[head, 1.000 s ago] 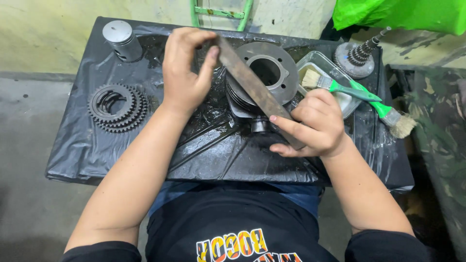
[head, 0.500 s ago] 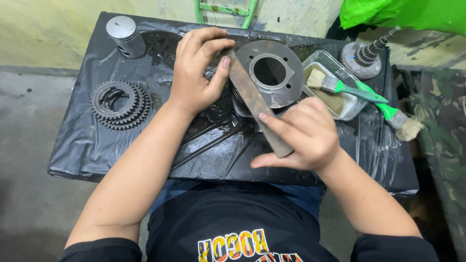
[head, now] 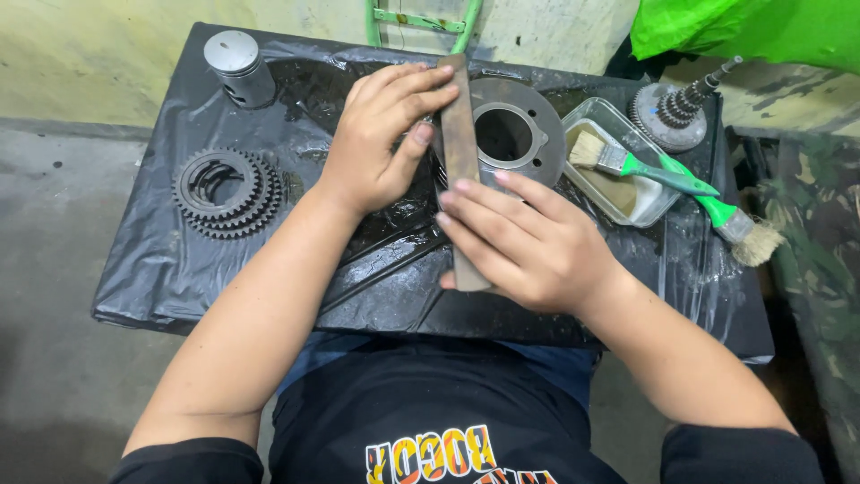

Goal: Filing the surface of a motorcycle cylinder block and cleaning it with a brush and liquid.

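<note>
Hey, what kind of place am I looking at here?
Probably a small mechanic's workshop: both hands work a flat file across an engine cylinder, with a gear stack and a piston on a plastic-covered table.

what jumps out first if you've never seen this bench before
At the centre, the left hand and right hand hold a long flat file over a round metal cylinder on black plastic sheet. A stack of gears lies to the left, and two green-handled brushes sit by a tray on the right.

shirt: black short-sleeved tee, orange-and-white print on chest | trousers: blue denim | left hand (head: pixel 381 143): bare, no glove | right hand (head: pixel 528 242): bare, no glove
</note>
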